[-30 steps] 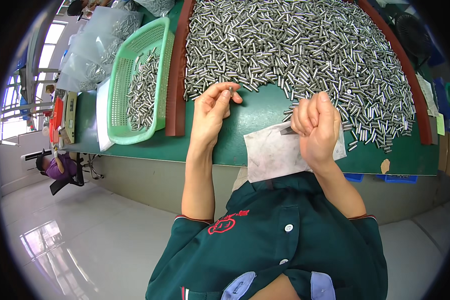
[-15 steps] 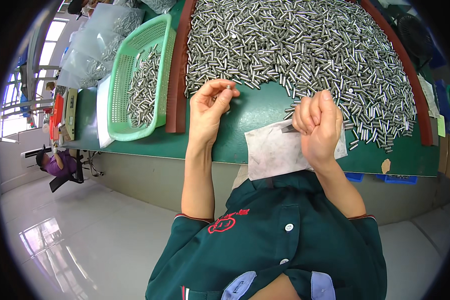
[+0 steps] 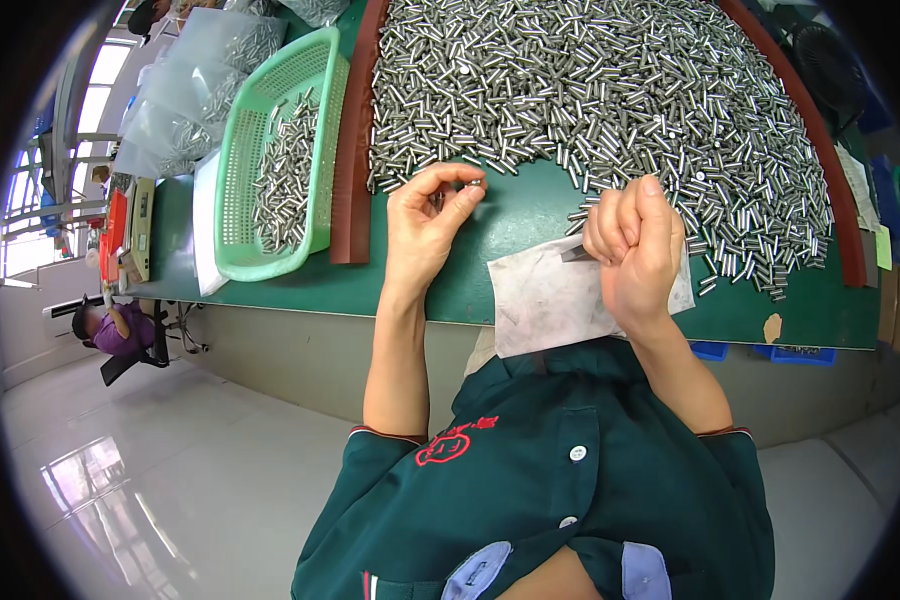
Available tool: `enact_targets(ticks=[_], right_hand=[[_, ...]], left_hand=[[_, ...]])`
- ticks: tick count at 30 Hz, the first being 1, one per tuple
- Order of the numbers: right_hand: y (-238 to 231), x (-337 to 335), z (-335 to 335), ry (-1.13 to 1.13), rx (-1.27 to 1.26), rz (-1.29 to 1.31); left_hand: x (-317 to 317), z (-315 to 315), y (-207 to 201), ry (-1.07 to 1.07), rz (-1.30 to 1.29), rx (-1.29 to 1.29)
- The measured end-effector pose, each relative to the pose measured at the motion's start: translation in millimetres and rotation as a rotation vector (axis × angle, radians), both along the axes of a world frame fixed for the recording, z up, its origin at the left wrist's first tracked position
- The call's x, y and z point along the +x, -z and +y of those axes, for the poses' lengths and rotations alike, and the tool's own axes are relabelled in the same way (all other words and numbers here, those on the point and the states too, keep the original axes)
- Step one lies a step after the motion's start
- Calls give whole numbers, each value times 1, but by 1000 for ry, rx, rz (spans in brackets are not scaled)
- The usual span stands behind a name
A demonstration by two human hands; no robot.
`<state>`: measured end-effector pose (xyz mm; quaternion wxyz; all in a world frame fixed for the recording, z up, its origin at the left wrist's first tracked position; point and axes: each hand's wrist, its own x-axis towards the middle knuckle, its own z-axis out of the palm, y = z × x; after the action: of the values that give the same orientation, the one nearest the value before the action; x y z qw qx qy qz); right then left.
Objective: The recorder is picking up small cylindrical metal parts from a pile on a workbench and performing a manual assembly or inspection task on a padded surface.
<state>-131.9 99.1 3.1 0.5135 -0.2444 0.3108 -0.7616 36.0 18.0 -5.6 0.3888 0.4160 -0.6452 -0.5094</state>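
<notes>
Between the thumb and forefinger of my left hand [image 3: 420, 232] is a small metal pin [image 3: 476, 183], its end showing at the fingertips. That hand is closed over the green tabletop, just in front of the pile of short shiny metal pins [image 3: 570, 90]. My right hand [image 3: 638, 255] is curled into a fist by the near edge of the pile. From it pokes the flat dark tip of a thin tool [image 3: 576, 255], the rest of which is hidden in the fingers. Below that tip lies a stained whitish cloth [image 3: 542, 305], partly over the table edge.
A mint-green plastic basket [image 3: 232, 190] partly filled with pins stands to the left. Dark red strips [image 3: 350, 215] border the pile at both sides. Clear bags of pins [image 3: 170, 110] sit at the far left, a black fan [image 3: 828, 70] at the right. A seated person [image 3: 120, 325] is farther off.
My left hand has shifted slightly to the right, and the pin at its fingertips has turned a little. My right hand is nearly still.
</notes>
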Motion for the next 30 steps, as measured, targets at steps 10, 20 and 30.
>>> enact_targets(ticks=[10, 20, 30], right_hand=[[-1, 1, -2, 12, 36, 53], [3, -8, 4, -45, -13, -85], [4, -7, 6, -73, 67, -79]], left_hand=[[-25, 62, -5, 301, -454, -436], [-31, 71, 2, 187, -528, -421], [-36, 77, 3, 92, -530, -339]])
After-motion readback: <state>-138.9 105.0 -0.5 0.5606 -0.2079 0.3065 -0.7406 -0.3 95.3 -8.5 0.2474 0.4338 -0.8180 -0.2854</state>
